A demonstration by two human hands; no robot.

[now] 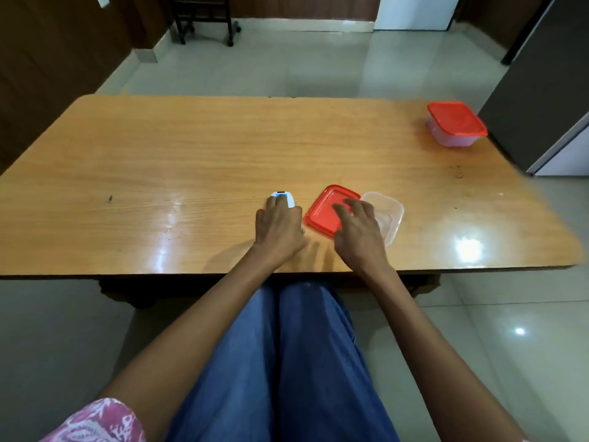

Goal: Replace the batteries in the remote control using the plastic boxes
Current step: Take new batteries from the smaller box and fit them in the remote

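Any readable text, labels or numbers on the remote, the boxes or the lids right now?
None can be read.
Remote: small dark window at its far end, too small and blurred; left hand covers the rest.
Red lid, open box, far closed box: no markings show.

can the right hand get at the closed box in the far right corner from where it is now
Probably not without leaning. The right hand rests on the red lid near the front edge; the closed box sits far across the table. Nothing lies between them; distance is the only obstacle.
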